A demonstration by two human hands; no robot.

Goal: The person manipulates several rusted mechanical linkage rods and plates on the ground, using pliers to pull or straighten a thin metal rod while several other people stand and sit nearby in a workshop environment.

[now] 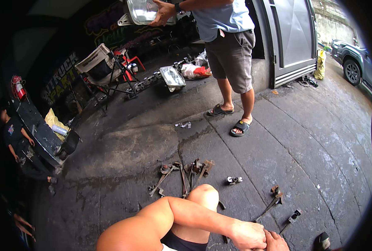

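My left hand (pixel 248 235) reaches across my bent knee to the lower right. Its fingers are curled closed and touch my right hand (pixel 276 242), which shows only in part at the lower edge. The right hand's fingers also look closed. Whatever lies between the two hands is hidden by them. Just beyond them on the ground are a rusty metal linkage with a rod (pixel 273 200) and a small bracket on a thin rod (pixel 295 216). A pile of rusty linkages (pixel 186 173) lies past my knee, with a small black-and-white part (pixel 234 180) to its right.
A standing person (pixel 230 50) in sandals holds a headlight (pixel 146 11). Behind are another headlight (pixel 172 78) and a folding chair (pixel 97 62). A second person (pixel 23 142) is at the far left. A grey gate (pixel 292 37) and a parked vehicle (pixel 353 62) stand at the right.
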